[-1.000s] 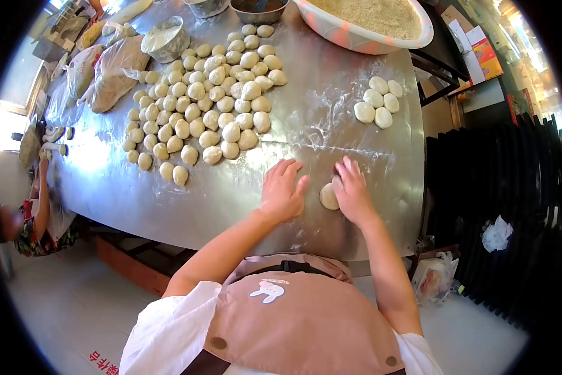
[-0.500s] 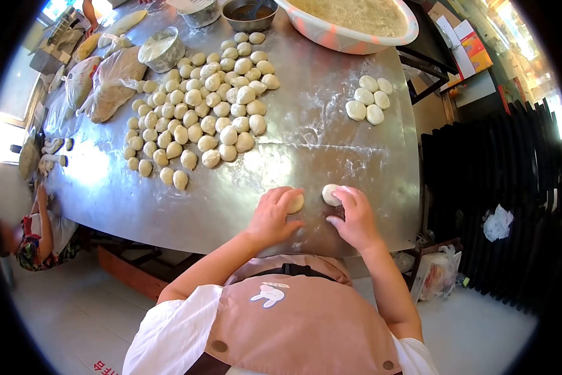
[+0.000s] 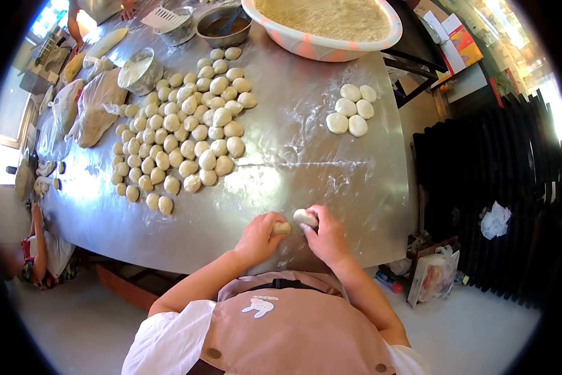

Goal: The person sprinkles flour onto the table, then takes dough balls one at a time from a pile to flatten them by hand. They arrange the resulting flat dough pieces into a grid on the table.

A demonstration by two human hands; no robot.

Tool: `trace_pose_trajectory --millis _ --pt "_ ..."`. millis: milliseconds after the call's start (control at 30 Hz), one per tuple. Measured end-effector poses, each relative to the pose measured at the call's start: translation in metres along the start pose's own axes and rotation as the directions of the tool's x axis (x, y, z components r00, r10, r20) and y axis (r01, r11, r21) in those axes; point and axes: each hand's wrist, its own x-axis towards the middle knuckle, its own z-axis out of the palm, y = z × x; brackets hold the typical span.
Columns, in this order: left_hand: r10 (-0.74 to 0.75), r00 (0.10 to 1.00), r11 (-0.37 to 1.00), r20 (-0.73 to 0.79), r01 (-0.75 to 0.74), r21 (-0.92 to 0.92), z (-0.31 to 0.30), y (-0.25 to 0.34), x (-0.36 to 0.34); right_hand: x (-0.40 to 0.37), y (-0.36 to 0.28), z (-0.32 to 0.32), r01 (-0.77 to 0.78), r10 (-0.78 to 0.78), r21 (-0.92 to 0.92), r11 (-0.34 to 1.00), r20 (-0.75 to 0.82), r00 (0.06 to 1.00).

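My left hand point(image 3: 258, 239) is closed around a small dough ball point(image 3: 281, 229), of which one side shows between thumb and fingers. A second dough ball point(image 3: 305, 217), pale and slightly flattened, is gripped between the thumb and fingers of my right hand point(image 3: 323, 235). Both hands are side by side near the front edge of the metal table point(image 3: 275, 194), a small gap between the two pieces. To the left spreads a large group of round dough balls point(image 3: 188, 149). Several smooth, flattened dough rounds point(image 3: 350, 107) sit together at the right, beyond my right hand.
At the back stand a large basin of crumbly tan filling point(image 3: 325, 47), a metal bowl point(image 3: 224, 28) with dark liquid and a tub of flour point(image 3: 140, 72). Plastic-covered dough point(image 3: 96, 112) lies on the left. Other people's hands show at the far left edge. Black stacked trays point(image 3: 490, 169) stand right.
Both hands have closed on their dough balls, lifted them and drawn closer together. The whole view has shifted, with the table's contents now a little lower and to the left.
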Motion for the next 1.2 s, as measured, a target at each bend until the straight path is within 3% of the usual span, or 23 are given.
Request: trace_pose_trajectory --millis 33,133,200,233,333,367,533,600,667,767,833,967,1167,1200 --pt "-0.046 0.998 0.996 0.042 0.049 -0.071 -0.002 0.004 0.006 0.005 0.003 -0.002 0.021 -0.021 0.008 1.0 -0.003 1.0" --pt "-0.155 0.988 0.964 -0.025 0.145 -0.223 -0.012 0.019 0.046 0.038 0.018 -0.03 -0.193 0.208 0.208 0.959 -0.051 0.977" --pt "-0.138 0.973 0.978 -0.185 0.104 -0.182 -0.013 0.013 0.09 0.075 0.069 -0.048 -0.133 0.204 0.294 0.947 -0.227 0.952" --pt "-0.127 0.956 0.984 -0.263 0.087 -0.159 -0.015 0.013 0.115 0.097 0.062 -0.074 -0.205 0.281 0.28 0.938 -0.265 0.922" --pt "-0.13 0.937 0.966 -0.325 0.046 -0.255 -0.025 0.019 0.198 0.161 0.111 -0.12 -0.208 0.343 0.362 0.909 -0.362 0.867" --pt "-0.173 0.933 0.971 -0.317 0.107 -0.213 -0.031 0.03 0.223 0.182 0.126 -0.131 -0.156 0.288 0.325 0.933 -0.411 0.865" --pt "-0.158 0.948 0.981 -0.276 0.119 -0.151 -0.036 0.051 0.325 0.254 0.153 -0.166 -0.176 0.268 0.276 0.945 -0.345 0.9" --pt "-0.106 0.966 0.99 -0.236 0.081 -0.115 -0.034 0.054 0.351 0.268 0.157 -0.169 -0.154 0.241 0.332 0.93 -0.239 0.941" --pt "-0.125 0.98 0.986 -0.152 0.106 -0.13 -0.037 0.072 0.36 0.275 0.16 -0.17 -0.157 0.218 0.324 0.933 -0.16 0.963" --pt "-0.052 0.995 0.987 -0.081 0.039 -0.157 -0.037 0.063 0.377 0.277 0.152 -0.18 -0.162 0.153 -0.034 0.986 -0.188 0.97" --pt "-0.022 0.995 1.0 -0.094 0.022 -0.002 -0.039 0.059 0.379 0.276 0.139 -0.185 -0.22 0.199 -0.095 0.971 -0.192 0.961" --pt "0.041 0.977 0.976 -0.211 0.006 0.22 -0.039 0.061 0.367 0.279 0.141 -0.181 -0.314 0.309 0.005 0.949 -0.203 0.929" --pt "-0.133 0.989 0.983 -0.067 0.122 -0.14 -0.043 0.068 0.366 0.281 0.135 -0.18 -0.295 0.295 0.01 0.955 -0.098 0.95" --pt "-0.132 0.988 0.986 -0.079 0.123 -0.116 -0.043 0.068 0.365 0.28 0.139 -0.181 -0.274 0.272 0.004 0.962 -0.116 0.955"
